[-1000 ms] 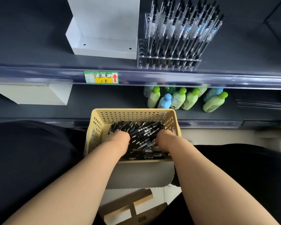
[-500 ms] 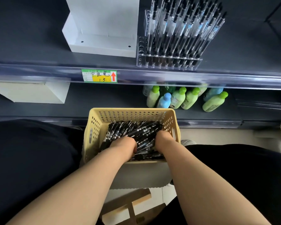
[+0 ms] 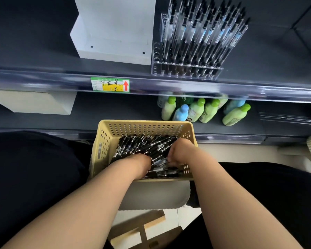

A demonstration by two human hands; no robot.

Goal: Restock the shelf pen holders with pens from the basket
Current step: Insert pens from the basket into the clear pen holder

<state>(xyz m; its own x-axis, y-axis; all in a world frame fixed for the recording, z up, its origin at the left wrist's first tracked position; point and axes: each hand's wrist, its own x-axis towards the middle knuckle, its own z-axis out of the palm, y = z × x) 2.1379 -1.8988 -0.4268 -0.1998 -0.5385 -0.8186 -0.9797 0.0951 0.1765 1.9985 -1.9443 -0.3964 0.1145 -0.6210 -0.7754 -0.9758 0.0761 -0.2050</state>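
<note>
With the clear pen holder (image 3: 187, 71) nearly full, my left hand (image 3: 141, 165) and right hand (image 3: 180, 151) both curled around pens (image 3: 136, 144) in the yellow basket (image 3: 145, 123).

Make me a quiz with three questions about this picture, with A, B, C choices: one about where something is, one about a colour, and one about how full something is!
1. Where does the holder stand?
A. In the basket
B. On the shelf above the bottles
C. On the floor

2. What colour is the basket?
A. Red
B. Blue
C. Pale yellow

3. How full is the holder?
A. Packed with pens, a few holes free
B. Empty
C. Holding one pen

Answers:
1 B: the holder stands on the upper shelf, and the bottles stand one level below it.
2 C: the basket's holed walls are pale yellow.
3 A: many pens stand in the holder, and only some holes at its left edge are bare.
</note>
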